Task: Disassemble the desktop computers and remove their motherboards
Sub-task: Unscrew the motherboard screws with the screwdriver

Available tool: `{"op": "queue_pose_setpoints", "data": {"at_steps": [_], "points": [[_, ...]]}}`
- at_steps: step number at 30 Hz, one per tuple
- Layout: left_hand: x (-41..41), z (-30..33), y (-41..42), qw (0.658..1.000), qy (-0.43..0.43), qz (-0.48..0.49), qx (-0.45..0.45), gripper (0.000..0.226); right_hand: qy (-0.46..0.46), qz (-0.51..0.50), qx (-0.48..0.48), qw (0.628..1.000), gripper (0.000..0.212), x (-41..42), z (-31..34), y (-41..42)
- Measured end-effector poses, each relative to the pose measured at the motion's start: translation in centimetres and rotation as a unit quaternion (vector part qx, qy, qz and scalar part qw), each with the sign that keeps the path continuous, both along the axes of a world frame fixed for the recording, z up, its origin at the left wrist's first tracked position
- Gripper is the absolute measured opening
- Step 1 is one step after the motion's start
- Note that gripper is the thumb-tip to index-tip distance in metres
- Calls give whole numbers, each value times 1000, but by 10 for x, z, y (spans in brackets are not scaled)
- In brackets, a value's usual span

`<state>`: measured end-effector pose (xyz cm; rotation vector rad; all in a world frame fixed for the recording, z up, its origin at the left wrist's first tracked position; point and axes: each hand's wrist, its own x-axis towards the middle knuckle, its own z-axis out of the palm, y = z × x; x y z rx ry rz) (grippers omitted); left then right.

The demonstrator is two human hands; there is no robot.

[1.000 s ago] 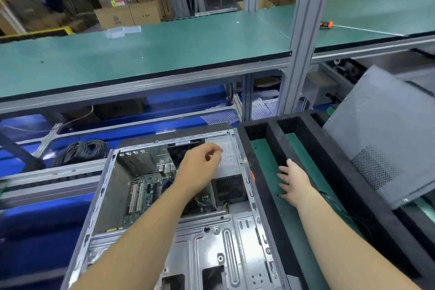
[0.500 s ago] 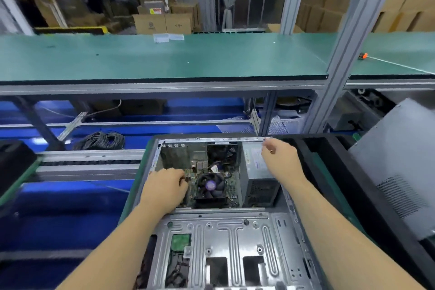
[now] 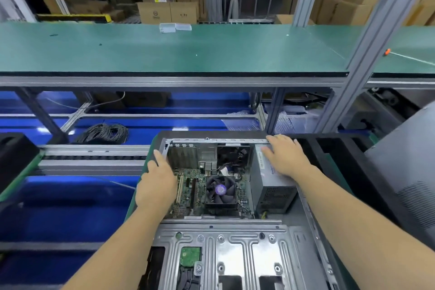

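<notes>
Your left hand (image 3: 156, 186) lies flat, fingers straight, on the open case's (image 3: 235, 249) left edge; your right hand (image 3: 286, 156) rests open-fingered on the power supply (image 3: 273, 186); the motherboard (image 3: 190, 193) sits between them, inside.

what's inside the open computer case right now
Inside the computer case: a green motherboard with a cooler fan, and a grey power supply under the right hand. The left hand covers the board's left edge.

1 head-worn view – looks forward and down, close over the open computer case (image 3: 221, 195), workbench (image 3: 164, 54) beyond.
</notes>
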<state>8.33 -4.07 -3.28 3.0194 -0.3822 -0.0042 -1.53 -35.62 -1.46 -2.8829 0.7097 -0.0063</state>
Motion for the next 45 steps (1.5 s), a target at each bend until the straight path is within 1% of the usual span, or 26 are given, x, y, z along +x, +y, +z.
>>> {"op": "queue_pose_setpoints", "data": {"at_steps": [3, 6, 8, 11, 15, 17, 19, 21, 23, 25, 27, 29, 31, 35, 37, 39, 45], "points": [[21, -2, -3, 999, -6, -19, 25, 74, -32, -16, -51, 998, 40, 6, 5, 0], [46, -5, -7, 997, -9, -56, 43, 76, -68, -50, -54, 995, 37, -7, 3, 6], [66, -3, -10, 995, -5, -82, 60, 78, -57, -69, -80, 993, 37, -22, 0, 13], [87, 1, -16, 991, 11, -125, 55, 75, -26, -83, -127, 988, 38, -47, -3, 26], [88, 7, -17, 986, 11, -165, 21, 60, 22, -86, -161, 983, 37, -65, -6, 38], [77, 11, -16, 987, 16, -160, 10, 62, 18, -81, -123, 989, 32, -57, 0, 36], [66, 19, -10, 992, 26, -126, -10, 61, 21, -39, -63, 997, 32, -42, 6, 33], [55, 28, 4, 996, 14, -87, 2, 52, 34, 15, 11, 999, 38, -22, 9, 34], [40, 31, 25, 999, -1, -37, 17, 44, 34, 35, 72, 996, 41, -7, 6, 40], [22, 26, 44, 1000, -19, 11, 14, 41, 29, 35, 62, 997, 45, 1, 1, 43], [8, 19, 51, 999, -7, 42, 11, 47, 15, 25, 39, 999, 50, 1, -4, 42], [2, 12, 49, 998, 6, 59, 10, 52, 3, 12, 36, 999, 54, -1, -6, 40], [7, 10, 45, 998, 15, 66, 2, 49, 0, 8, 27, 1000, 55, -2, -6, 41], [25, 8, 30, 999, 35, 37, -6, 40, -1, -11, 7, 1000, 56, -12, -6, 39], [33, 7, 16, 999, 39, 10, -3, 45, -5, -34, -3, 999, 57, -26, -8, 33], [41, 4, -1, 999, 22, -25, -4, 50, -13, -61, -18, 998, 57, -42, -11, 28], [67, 7, -42, 994, 5, -107, 10, 49, -34, -133, -29, 990, 55, -71, -16, 28]]}}
